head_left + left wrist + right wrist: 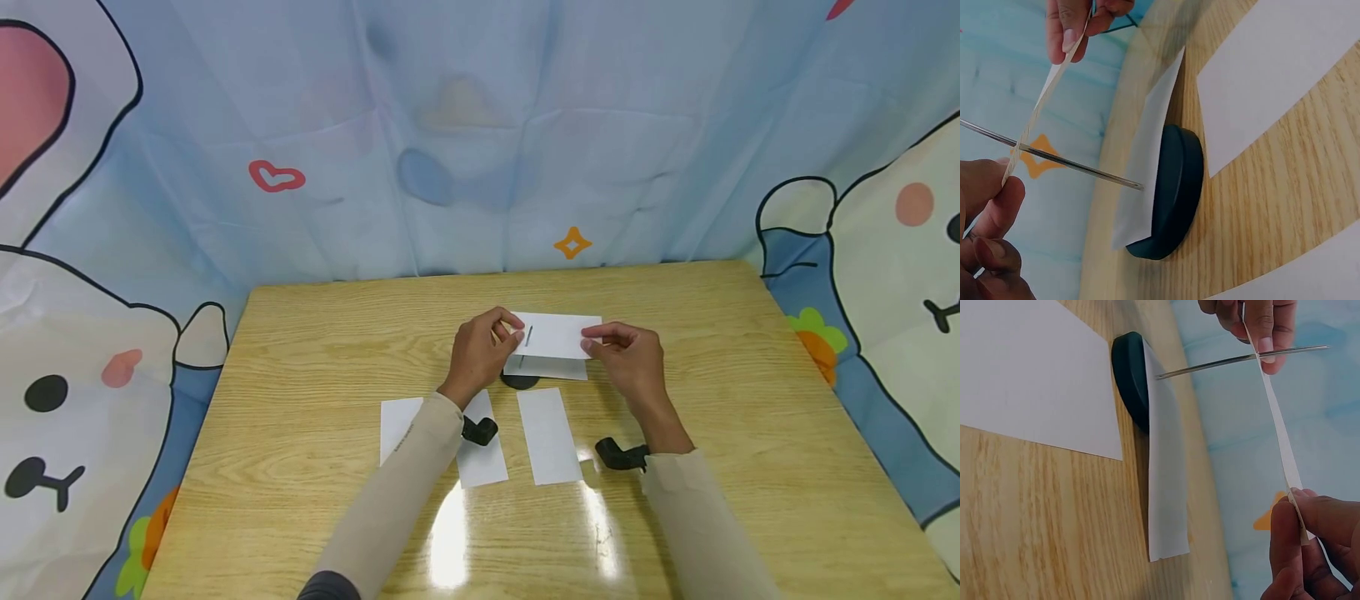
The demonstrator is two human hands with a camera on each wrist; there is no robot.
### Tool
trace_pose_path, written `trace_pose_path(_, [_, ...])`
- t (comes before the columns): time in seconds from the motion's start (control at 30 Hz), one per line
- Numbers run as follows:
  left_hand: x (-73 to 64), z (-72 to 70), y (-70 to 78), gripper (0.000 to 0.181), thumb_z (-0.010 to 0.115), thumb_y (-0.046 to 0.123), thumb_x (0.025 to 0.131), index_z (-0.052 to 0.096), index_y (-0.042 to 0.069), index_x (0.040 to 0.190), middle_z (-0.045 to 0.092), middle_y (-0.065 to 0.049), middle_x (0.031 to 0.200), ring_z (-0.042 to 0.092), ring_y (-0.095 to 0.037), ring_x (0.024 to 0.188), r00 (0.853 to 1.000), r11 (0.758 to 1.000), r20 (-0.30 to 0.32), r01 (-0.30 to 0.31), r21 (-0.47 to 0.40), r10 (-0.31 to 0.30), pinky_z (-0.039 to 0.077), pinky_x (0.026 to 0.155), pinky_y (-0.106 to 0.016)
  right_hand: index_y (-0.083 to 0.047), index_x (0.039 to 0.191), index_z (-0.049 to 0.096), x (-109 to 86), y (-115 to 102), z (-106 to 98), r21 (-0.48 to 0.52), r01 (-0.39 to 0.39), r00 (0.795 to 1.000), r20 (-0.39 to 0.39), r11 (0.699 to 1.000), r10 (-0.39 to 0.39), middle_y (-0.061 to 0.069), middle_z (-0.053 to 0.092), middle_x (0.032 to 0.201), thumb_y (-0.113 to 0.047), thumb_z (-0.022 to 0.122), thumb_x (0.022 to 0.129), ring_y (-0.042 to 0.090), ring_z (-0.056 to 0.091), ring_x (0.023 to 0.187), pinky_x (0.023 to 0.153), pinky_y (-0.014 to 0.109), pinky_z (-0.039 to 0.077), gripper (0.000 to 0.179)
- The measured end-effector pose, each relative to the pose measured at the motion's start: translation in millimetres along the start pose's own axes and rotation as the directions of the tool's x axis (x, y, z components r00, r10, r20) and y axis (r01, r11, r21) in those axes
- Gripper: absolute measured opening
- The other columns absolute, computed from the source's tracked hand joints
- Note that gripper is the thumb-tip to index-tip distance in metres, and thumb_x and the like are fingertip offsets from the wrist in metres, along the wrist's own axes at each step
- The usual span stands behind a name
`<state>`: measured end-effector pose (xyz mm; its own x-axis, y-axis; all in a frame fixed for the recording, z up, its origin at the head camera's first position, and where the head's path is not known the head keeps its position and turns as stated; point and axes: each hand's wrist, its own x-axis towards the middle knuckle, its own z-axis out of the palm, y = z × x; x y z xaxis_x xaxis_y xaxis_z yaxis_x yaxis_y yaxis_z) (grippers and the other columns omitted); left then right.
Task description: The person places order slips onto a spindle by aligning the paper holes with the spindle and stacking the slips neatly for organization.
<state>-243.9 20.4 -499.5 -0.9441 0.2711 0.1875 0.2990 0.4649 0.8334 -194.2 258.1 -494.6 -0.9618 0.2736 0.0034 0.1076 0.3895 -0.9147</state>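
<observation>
Before a blue cartoon-print curtain [637,67] and over a wood-grain table [322,342], we pinch a white paper slip [558,333] — left hand [480,350] and right hand [633,362] at opposite ends — pierced partway up a metal spike [1085,167], above its dark rounded base [1180,181].

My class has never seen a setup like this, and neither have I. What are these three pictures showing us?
There is no machine here, just a person's bare left hand and right hand. The wide picture comes from a camera worn on the head, looking forward and down; the two close ones come from cameras on each wrist.

On the wooden table lie three white sheets. Beyond them, a thin metal spike rises from a dark base.

The hands pinch opposite ends of one white paper, and the spike passes through it near the left hand. A lower paper is threaded on the spike, down by the base.
</observation>
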Motion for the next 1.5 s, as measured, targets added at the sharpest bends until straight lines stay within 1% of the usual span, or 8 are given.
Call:
trace_pose_path(0.3, [-0.5,4.4,-6.7,0.009,0.075,0.022,0.102,0.077,0.017,0.109,0.067,-0.001,0.082,0.048,-0.012,0.056,0.999,0.999,0.009,0.035,0.011,-0.036,0.036,0.053,-0.023,-0.003,0.111,0.082,1.1,7,5,-0.006,-0.01,1.0,0.012,1.0,0.01,0.01,0.07,0.111,-0.017,0.081,0.096,0.014,0.058,0.09,0.069,0.017,0.05,0.02])
trace_pose_path(0.53, [-1.8,7.7,-11.3,0.009,0.075,0.023,0.101,0.077,0.018,0.109,0.067,-0.001,0.083,0.047,-0.011,0.055,0.998,0.997,0.021,0.058,0.041,-0.059,0.035,0.054,-0.024,-0.003,0.11,0.082,2.0,12,9,-0.031,-0.036,0.999,0.003,0.999,0.036,0.009,0.066,0.105,-0.014,0.081,0.096,0.014,0.056,0.086,0.069,0.018,0.048,0.018])
trace_pose_path(0.77, [-3.1,11.1,-17.1,0.009,0.076,0.022,0.1,0.077,0.018,0.108,0.068,-0.002,0.081,0.044,-0.01,0.058,0.998,0.996,0.021,0.055,0.074,-0.057,0.033,0.058,-0.024,-0.003,0.11,0.082,2.0,18,14,-0.077,-0.042,0.999,0.001,0.996,0.042,0.012,0.067,0.11,-0.012,0.08,0.096,0.017,0.056,0.088,0.071,0.018,0.047,0.017])
trace_pose_path(0.9, [-4.1,11.7,-18.4,0.01,0.077,0.021,0.1,0.078,0.017,0.109,0.069,-0.002,0.08,0.047,-0.011,0.061,0.998,0.995,0.024,0.049,0.091,-0.051,0.035,0.06,-0.024,-0.004,0.11,0.082,1.8,19,16,-0.109,-0.043,0.999,0.003,0.993,0.044,0.012,0.068,0.111,-0.013,0.079,0.097,0.018,0.056,0.09,0.071,0.019,0.048,0.016])
trace_pose_path(1.17, [-5.7,16.1,-24.9,0.011,0.077,0.024,0.1,0.077,0.018,0.109,0.069,0.0,0.082,0.052,-0.011,0.063,0.998,0.99,0.033,0.048,0.133,-0.052,0.038,0.058,-0.024,-0.007,0.107,0.083,2.4,26,20,-0.172,-0.042,0.999,0.002,0.984,0.043,0.014,0.071,0.111,-0.013,0.077,0.098,0.019,0.055,0.09,0.073,0.021,0.046,0.013])
trace_pose_path(1.27, [-6.5,17.2,-26.4,0.011,0.078,0.025,0.1,0.077,0.018,0.109,0.069,0.0,0.082,0.053,-0.011,0.063,0.998,0.987,0.03,0.054,0.15,-0.059,0.038,0.058,-0.024,-0.007,0.105,0.083,3.5,29,22,-0.19,-0.041,0.999,0.0,0.981,0.042,0.013,0.071,0.107,-0.013,0.076,0.098,0.019,0.055,0.088,0.073,0.024,0.045,0.012])
trace_pose_path(1.37, [-7.3,17.9,-27.1,0.011,0.079,0.024,0.099,0.077,0.018,0.108,0.069,0.0,0.08,0.053,-0.01,0.062,0.997,0.985,0.026,0.061,0.164,-0.066,0.039,0.058,-0.024,-0.008,0.103,0.084,4.4,32,24,-0.207,-0.044,0.999,-0.001,0.977,0.045,0.011,0.068,0.098,-0.013,0.077,0.097,0.02,0.053,0.084,0.071,0.027,0.044,0.01])
trace_pose_path(1.5, [-7.7,18.1,-26.9,0.012,0.08,0.023,0.098,0.077,0.016,0.107,0.069,0.001,0.078,0.053,-0.009,0.062,0.997,0.981,0.018,0.069,0.181,-0.073,0.038,0.061,-0.025,-0.009,0.101,0.084,4.8,35,27,-0.231,-0.035,0.999,-0.007,0.972,0.034,0.008,0.063,0.088,-0.013,0.078,0.096,0.021,0.05,0.08,0.069,0.03,0.041,0.009])
